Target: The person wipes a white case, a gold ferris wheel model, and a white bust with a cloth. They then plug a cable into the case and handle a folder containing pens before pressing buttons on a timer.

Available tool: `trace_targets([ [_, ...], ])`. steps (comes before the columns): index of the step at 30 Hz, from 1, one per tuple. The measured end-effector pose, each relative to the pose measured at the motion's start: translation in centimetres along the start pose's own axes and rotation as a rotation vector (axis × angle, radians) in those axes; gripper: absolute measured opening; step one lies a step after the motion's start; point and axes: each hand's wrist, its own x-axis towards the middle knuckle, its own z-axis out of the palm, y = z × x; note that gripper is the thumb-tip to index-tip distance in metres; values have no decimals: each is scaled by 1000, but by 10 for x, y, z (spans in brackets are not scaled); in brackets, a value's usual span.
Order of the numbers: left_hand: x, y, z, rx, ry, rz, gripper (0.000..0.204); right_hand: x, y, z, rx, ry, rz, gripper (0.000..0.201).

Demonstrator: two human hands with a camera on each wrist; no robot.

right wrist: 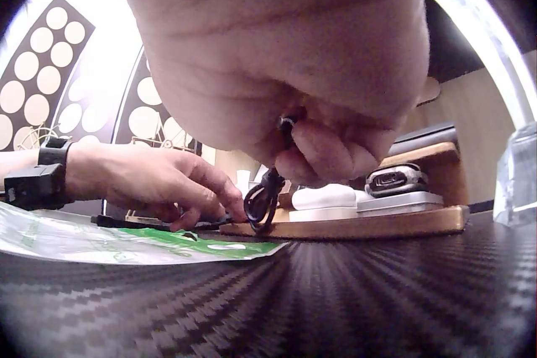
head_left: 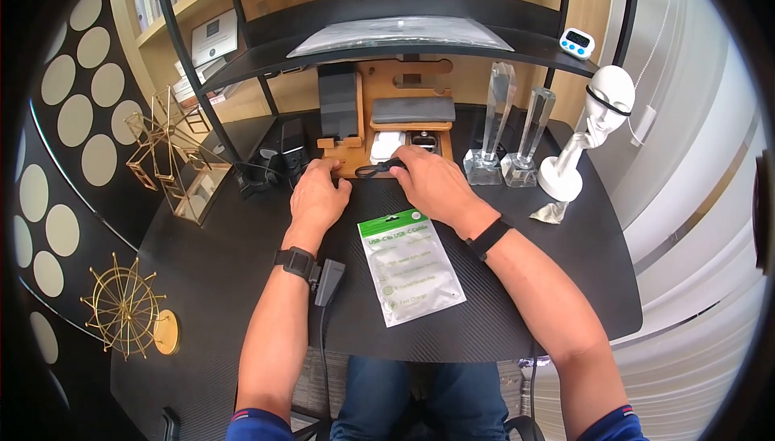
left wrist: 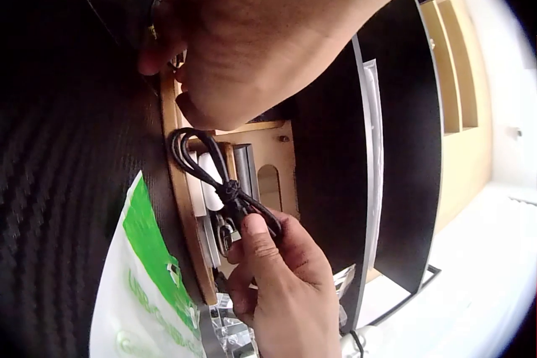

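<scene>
A bundled black cable [head_left: 373, 170] is pinched in the right hand [head_left: 440, 187], its loop hanging over the front edge of a wooden stand [head_left: 349, 168]. In the left wrist view the tied cable [left wrist: 228, 190] runs into the fingers of the right hand [left wrist: 289, 291]. The left hand [head_left: 317, 197] is at the stand's front left corner, fingers bent loosely and thumb apart; whether it touches anything is unclear. The right wrist view shows this left hand [right wrist: 164, 180] beside the cable loop [right wrist: 262, 205]. A green and white cable packet [head_left: 412, 271] lies flat between the forearms.
On the stand are a phone-like dark panel [head_left: 339, 102], a grey case [head_left: 413, 110] and a white item [head_left: 387, 146]. Crystal trophies [head_left: 489, 134] and a white head figure [head_left: 565, 175] stand right. Left are black cables [head_left: 257, 173] and a gold wheel ornament [head_left: 125, 305].
</scene>
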Motion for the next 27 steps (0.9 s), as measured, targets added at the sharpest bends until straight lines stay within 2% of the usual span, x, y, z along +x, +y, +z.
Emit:
trace_targets([
  [2,-3,5,-4,85,16,-40,42,0,3,4,0,62,-59,22],
  [6,-6,16,-12,123,12,-105,51,1,-2,-2,36,57,-68,22],
  [9,-7,14,-11,167,17,-129,56,2,-8,-10,34,-34,19,27],
  [12,-7,12,-10,157,14,-131,58,2,-2,-6,31,35,-54,25],
  [18,-5,8,-5,91,9,-15,59,-1,-2,-3,11,-44,-30,30],
  [27,-3,0,1,16,41,91,42,-3,-2,2,43,-190,-69,36],
])
